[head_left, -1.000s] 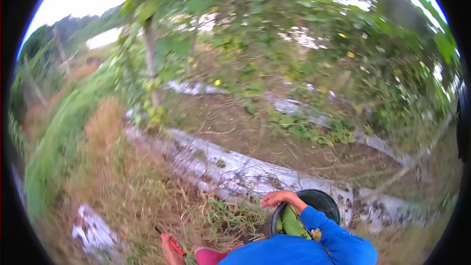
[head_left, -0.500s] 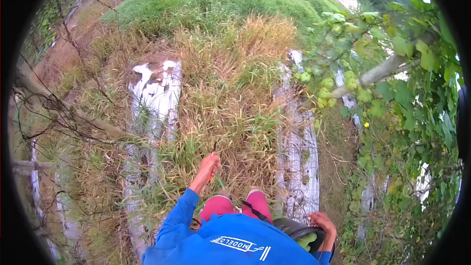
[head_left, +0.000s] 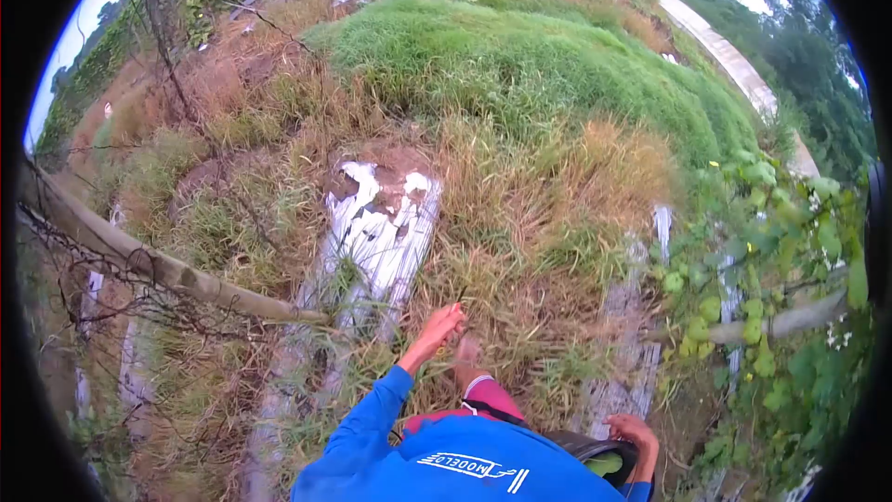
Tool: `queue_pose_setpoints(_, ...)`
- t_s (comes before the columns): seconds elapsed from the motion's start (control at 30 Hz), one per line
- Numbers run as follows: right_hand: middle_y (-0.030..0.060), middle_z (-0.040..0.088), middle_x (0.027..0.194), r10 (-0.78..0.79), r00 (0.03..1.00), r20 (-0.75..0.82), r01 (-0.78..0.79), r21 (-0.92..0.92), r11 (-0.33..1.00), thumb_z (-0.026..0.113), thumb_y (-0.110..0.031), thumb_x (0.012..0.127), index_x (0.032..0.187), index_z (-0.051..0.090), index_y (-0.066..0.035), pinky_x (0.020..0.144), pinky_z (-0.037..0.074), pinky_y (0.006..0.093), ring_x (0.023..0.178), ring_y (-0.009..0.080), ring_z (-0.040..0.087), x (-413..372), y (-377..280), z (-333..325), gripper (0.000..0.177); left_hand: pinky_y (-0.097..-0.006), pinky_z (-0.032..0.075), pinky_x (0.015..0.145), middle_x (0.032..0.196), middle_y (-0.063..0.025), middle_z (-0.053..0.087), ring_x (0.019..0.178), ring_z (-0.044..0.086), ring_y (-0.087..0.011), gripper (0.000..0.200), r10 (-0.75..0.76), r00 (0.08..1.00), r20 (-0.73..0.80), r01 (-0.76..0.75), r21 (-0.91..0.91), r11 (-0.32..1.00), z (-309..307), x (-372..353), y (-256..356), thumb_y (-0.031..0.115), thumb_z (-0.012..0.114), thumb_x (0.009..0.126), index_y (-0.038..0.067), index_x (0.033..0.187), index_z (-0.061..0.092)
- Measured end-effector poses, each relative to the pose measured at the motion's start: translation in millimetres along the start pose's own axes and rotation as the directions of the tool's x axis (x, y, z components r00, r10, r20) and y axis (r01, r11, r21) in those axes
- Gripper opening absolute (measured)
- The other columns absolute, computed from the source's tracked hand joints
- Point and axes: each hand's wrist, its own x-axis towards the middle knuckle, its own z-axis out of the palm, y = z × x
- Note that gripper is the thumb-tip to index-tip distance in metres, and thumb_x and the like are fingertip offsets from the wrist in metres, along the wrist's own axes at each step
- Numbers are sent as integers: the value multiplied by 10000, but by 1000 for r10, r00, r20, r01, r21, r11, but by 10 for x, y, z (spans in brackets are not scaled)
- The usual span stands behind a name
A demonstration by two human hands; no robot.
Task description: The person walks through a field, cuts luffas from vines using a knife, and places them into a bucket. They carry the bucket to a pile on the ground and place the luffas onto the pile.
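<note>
My left hand [head_left: 444, 323] is closed around a small red-handled tool with a thin dark tip [head_left: 461, 297] that points up and forward. Most of its handle is hidden in my fingers. At my right hip hangs a dark bucket [head_left: 578, 444] with something green [head_left: 606, 463] inside. Over the bucket's far right rim is my right hand [head_left: 632, 429], holding nothing visible, with its fingers loosely bent and apart. A dark strap crosses my pink shorts [head_left: 497, 398].
Dry and green grass covers the ground around torn silvery plastic sheeting [head_left: 381, 242]. A wooden pole [head_left: 177, 274] with bare dry vines slants in from the left. Leafy vines hang on another pole [head_left: 790, 318] at right. Beyond the grassy mound [head_left: 520, 56] runs a pale path [head_left: 725, 51].
My view has tilted up and swung left, bringing more sky and horizon in. One leg has stepped forward. My left hand still grips the tool; my right stays by the bucket.
</note>
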Motion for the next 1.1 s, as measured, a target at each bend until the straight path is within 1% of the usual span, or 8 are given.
queue_pose_setpoints(0.03, 5, 611, 691, -455, 877, 154, 449, 74, 891, 649, -356, 863, 1045, 674, -39, 541, 418, 223, 628, 110, 565, 692, 514, -373, 366, -211, 281, 359, 683, 3, 567, 422, 389, -48, 228, -17, 998, -67, 16, -4, 1000, -110, 263, 119, 313, 537, 894, 89, 923, 564)
queue_pose_setpoints(0.07, 59, 633, 809, -231, 973, 11, 230, -158, 960, 654, -391, 825, 927, 686, -74, 646, 453, 294, 739, 138, 587, 1112, 439, -495, 335, -213, 282, 364, 678, 5, 566, 428, 389, -48, 232, -41, 990, -134, 40, -6, 999, -187, 517, 265, 319, 537, 893, 91, 918, 564)
queue_pose_setpoints(0.13, 50, 632, 769, -89, 996, -9, 88, -99, 991, 631, -390, 847, 926, 689, -70, 635, 448, 290, 705, 135, 584, 819, -725, -363, 335, -206, 284, 385, 660, 16, 556, 455, 395, -42, 242, -31, 981, -194, 33, 3, 999, -309, 726, 445, 336, 531, 903, 97, 901, 568)
queue_pose_setpoints(0.27, -2, 572, 642, -284, 948, 144, 273, 93, 958, 664, -367, 841, 836, 663, -65, 587, 421, 258, 601, 114, 537, 873, -2098, -353, 302, -195, 295, 399, 676, 22, 553, 477, 394, -35, 250, 75, 985, -153, -83, -43, 996, -496, 1136, 1247, 337, 528, 910, 90, 897, 565)
queue_pose_setpoints(0.43, -18, 559, 656, -206, 962, 181, 225, -89, 970, 675, -370, 855, 784, 617, -85, 567, 397, 233, 605, 75, 518, 1315, -3282, -328, 300, -200, 293, 369, 695, 1, 556, 433, 390, -46, 250, 132, 939, -318, -176, -112, 978, -849, 1717, 1637, 317, 552, 883, 75, 945, 560)
queue_pose_setpoints(0.87, -16, 604, 758, -162, 970, 179, 127, 191, 973, 604, -339, 880, 1045, 667, -56, 578, 409, 199, 668, 76, 551, 2972, -4843, -1136, 333, -230, 329, 340, 683, -18, 540, 417, 416, -78, 188, -268, 815, -514, 101, -330, 939, -1694, 4124, 2012, 271, 578, 836, 108, 921, 537)
queue_pose_setpoints(0.97, -8, 610, 758, -44, 989, 141, 45, -8, 999, 604, -367, 878, 1057, 658, -47, 583, 424, 204, 667, 86, 561, 3243, -5203, -1233, 371, -224, 327, 347, 704, -17, 543, 424, 415, -71, 181, -274, 863, -425, 131, -335, 933, -1669, 4855, 2636, 269, 575, 843, 110, 920, 537)
queue_pose_setpoints(1.1, -27, 592, 724, -20, 999, 34, 15, 132, 991, 603, -380, 891, 1053, 656, -71, 571, 415, 202, 638, 73, 544, 3362, -5876, -1277, 353, -186, 301, 373, 711, 13, 530, 458, 392, -38, 236, -129, 939, -319, 81, -159, 984, -1634, 5617, 3412, 339, 558, 886, 109, 936, 547)
